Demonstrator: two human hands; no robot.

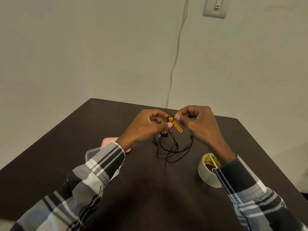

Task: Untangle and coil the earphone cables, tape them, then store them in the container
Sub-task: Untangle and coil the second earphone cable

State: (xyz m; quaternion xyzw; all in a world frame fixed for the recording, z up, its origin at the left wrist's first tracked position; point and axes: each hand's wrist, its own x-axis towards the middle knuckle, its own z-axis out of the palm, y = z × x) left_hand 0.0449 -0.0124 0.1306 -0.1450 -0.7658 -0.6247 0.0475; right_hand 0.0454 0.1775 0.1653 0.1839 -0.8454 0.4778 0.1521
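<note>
A black earphone cable (173, 147) hangs in loose tangled loops from my hands down onto the dark table (150, 189). An orange strap with holes (175, 125) is attached to the cable near its top. My left hand (146, 127) pinches the cable beside the strap, and my right hand (196, 120) pinches the cable at the strap's upper end. A roll of clear tape (207, 172) stands to the right, partly behind my right sleeve. A clear plastic container (92, 152) sits at the left, mostly hidden by my left sleeve.
A pink lid (108, 141) lies beside the container, partly under my left wrist. A white cord (176, 52) runs down the wall behind the table. A wall switch plate (215, 7) is at the top right.
</note>
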